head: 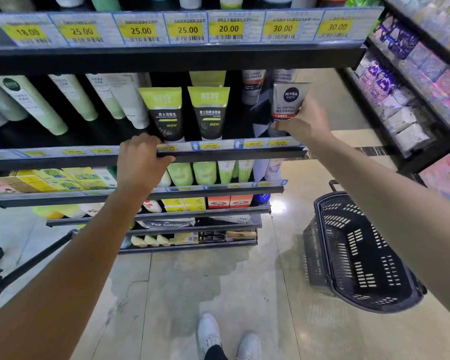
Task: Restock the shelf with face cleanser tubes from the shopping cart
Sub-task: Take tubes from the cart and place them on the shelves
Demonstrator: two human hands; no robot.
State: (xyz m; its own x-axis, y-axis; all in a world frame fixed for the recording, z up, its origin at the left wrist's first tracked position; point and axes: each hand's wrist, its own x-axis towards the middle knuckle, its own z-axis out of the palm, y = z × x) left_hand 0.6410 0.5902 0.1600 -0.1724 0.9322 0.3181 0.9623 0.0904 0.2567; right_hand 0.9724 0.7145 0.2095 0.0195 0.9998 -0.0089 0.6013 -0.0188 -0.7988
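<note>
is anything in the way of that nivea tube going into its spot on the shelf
Nothing visible blocks it. The right hand holds the silver Nivea Men tube upright at the black shelf's right end, in front of two similar grey tubes further back.

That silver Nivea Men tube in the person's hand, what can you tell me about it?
The Nivea Men tube is silver-grey with a dark blue round logo, "OIL CONTROL" lettering and a red band low down. It looks like soft plastic. It stands cap-down at the right end of the shelf, in front of similar tubes. The right hand grips its lower part.
</note>
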